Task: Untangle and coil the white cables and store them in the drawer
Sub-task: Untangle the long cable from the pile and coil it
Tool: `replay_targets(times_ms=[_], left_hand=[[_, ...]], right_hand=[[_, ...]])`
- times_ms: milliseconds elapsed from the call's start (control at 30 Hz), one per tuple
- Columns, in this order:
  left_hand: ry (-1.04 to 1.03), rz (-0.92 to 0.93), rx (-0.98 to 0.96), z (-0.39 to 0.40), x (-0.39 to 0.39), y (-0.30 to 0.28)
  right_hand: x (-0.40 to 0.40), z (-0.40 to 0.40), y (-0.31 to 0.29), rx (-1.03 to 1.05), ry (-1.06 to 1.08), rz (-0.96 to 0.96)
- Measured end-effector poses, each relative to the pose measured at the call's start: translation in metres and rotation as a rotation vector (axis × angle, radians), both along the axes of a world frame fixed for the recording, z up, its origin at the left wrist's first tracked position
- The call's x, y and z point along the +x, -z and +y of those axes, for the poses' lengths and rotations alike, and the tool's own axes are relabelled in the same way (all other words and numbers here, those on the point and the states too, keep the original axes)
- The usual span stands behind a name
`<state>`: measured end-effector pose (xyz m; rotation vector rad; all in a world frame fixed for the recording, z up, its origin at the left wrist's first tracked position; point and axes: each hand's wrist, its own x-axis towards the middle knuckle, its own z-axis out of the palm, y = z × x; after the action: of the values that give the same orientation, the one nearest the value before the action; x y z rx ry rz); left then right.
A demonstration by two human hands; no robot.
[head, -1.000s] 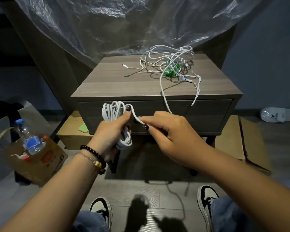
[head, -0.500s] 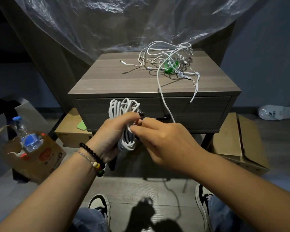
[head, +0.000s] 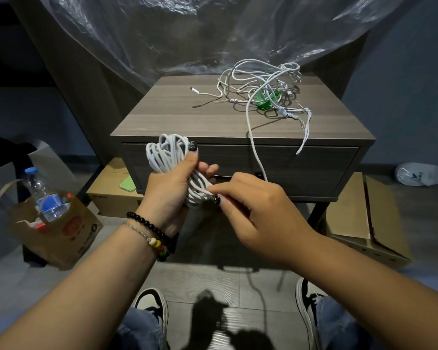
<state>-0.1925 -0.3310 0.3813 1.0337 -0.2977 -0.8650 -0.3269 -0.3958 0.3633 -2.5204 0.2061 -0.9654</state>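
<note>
My left hand [head: 171, 190] grips a coil of white cable [head: 166, 154] in front of the nightstand's shut drawer [head: 301, 168]. At the coil's lower end, my right hand [head: 258, 210] pinches the same cable. From there the cable runs up over the front edge to a tangle of white cables [head: 261, 84] at the back right of the nightstand top [head: 187, 117]. Something green [head: 266, 99] lies inside the tangle. One loose end hangs over the front edge at the right.
Clear plastic sheeting [head: 187, 34] hangs behind the nightstand. A paper bag with a water bottle [head: 46, 198] stands on the floor at the left. Cardboard boxes [head: 369, 218] sit under and to the right of the nightstand. A white shoe [head: 422, 174] lies far right.
My right hand has carried the cable down from the coil's top to its lower end, laying on another loop. The coil has turned a little in my left hand.
</note>
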Motion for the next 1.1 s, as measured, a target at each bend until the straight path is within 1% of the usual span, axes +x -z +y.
replay_targets(times_ms=[167, 233, 333, 400, 467, 533, 567, 667, 733, 833, 933, 1000, 1100], left_hand=[[-0.115, -0.013, 0.001, 0.002, 0.0, -0.003], [-0.146, -0.017, 0.006, 0.002, 0.003, -0.004], [-0.188, 0.057, -0.062, 0.003, 0.015, -0.007], [-0.189, 0.104, -0.098, 0.005, 0.025, -0.009], [-0.166, 0.118, -0.12, 0.009, 0.032, -0.012], [-0.077, 0.122, -0.134, 0.016, 0.037, -0.013], [0.006, 0.11, -0.131, 0.02, 0.038, -0.013], [0.341, -0.001, -0.091, 0.028, 0.034, -0.01], [0.495, -0.081, -0.022, 0.03, 0.027, -0.004], [0.586, -0.197, 0.078, 0.028, 0.017, -0.001], [0.586, -0.272, 0.17, 0.025, 0.014, 0.003], [0.585, -0.289, 0.209, 0.024, 0.012, 0.005], [0.672, -0.221, 0.198, 0.026, 0.007, 0.007]], right_hand=[[-0.002, -0.002, 0.0, 0.137, -0.029, 0.005], [-0.004, -0.003, -0.001, 0.221, -0.063, 0.059], [-0.008, -0.005, 0.0, 0.382, -0.114, 0.152], [-0.01, -0.007, -0.001, 0.509, -0.135, 0.215], [-0.011, -0.009, -0.003, 0.59, -0.139, 0.285], [-0.012, -0.014, -0.005, 0.631, -0.087, 0.345], [-0.011, -0.017, -0.005, 0.643, -0.036, 0.368], [-0.01, -0.026, -0.005, 0.661, 0.112, 0.412], [-0.01, -0.03, -0.004, 0.62, 0.183, 0.415], [-0.008, -0.031, -0.002, 0.532, 0.259, 0.372], [-0.008, -0.029, -0.003, 0.479, 0.295, 0.303], [-0.009, -0.029, -0.004, 0.485, 0.296, 0.257], [-0.01, -0.027, -0.004, 0.484, 0.272, 0.236]])
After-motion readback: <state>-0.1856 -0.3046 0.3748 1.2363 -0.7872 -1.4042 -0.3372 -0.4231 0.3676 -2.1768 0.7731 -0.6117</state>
